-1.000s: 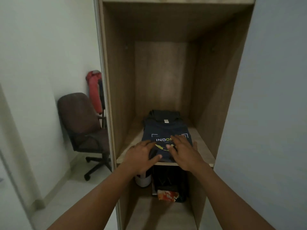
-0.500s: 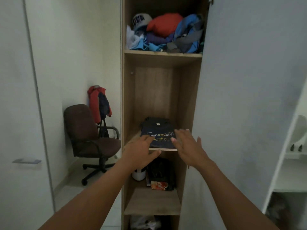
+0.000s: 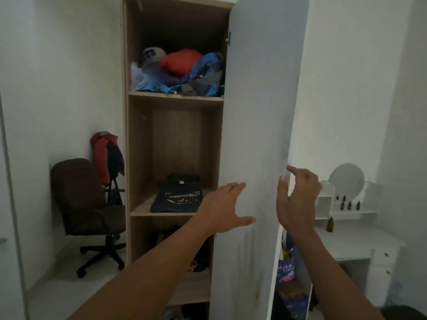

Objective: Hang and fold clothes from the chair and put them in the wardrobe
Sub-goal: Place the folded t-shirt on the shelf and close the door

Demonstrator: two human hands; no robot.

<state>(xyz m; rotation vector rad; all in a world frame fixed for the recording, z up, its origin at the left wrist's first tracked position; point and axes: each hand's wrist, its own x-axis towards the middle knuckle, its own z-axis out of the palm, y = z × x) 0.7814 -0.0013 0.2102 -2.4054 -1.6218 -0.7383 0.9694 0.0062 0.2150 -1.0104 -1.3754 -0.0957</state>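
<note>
A folded dark navy T-shirt with "INDONESIA" print lies flat on the wardrobe's middle shelf. My left hand is held open with fingers spread in front of the inner face of the white wardrobe door, clear of the shirt. My right hand hovers at the door's free edge with fingers curled and apart; I cannot tell whether it touches the edge. The brown office chair stands to the left of the wardrobe with nothing on its seat.
A red and navy jacket hangs behind the chair. The top shelf holds a loose pile of clothes and a cap. Dark items fill the lower shelf. A white dressing table with small bottles and a round mirror stands at the right.
Both hands have left the folded shirt and moved right toward the door. The view has pulled back and swung right, showing the top shelf and dressing table.
</note>
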